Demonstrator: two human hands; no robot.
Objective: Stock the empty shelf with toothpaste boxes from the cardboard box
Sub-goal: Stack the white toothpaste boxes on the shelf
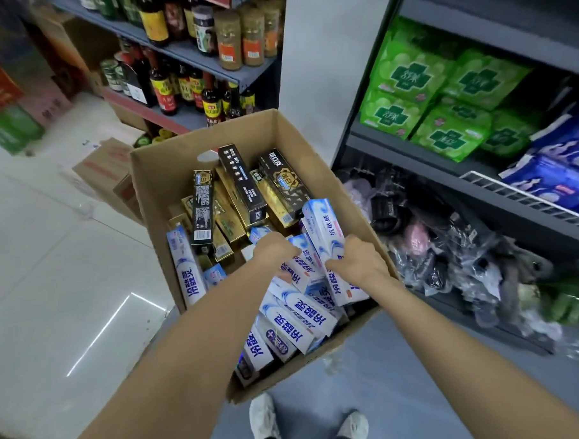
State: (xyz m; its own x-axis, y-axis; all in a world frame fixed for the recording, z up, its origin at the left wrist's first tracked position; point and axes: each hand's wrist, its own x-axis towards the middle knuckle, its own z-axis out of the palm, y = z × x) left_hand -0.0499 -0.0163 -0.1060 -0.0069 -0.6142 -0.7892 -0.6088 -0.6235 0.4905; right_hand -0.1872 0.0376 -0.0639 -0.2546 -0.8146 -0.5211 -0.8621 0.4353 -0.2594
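Mid-frame, both hands reach into the cardboard box [153, 178]: left hand [276, 248] and right hand [356, 259] each curl round white toothpaste boxes [325, 231] (gathering several for one trip, likely).

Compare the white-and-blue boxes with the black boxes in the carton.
The white-and-blue boxes lie piled at the near end; the black boxes sit at the far end, atop gold ones. Both hands, left hand and right hand, reach the white-and-blue boxes; none touches the black. Both are long, narrow boxes inside the carton.
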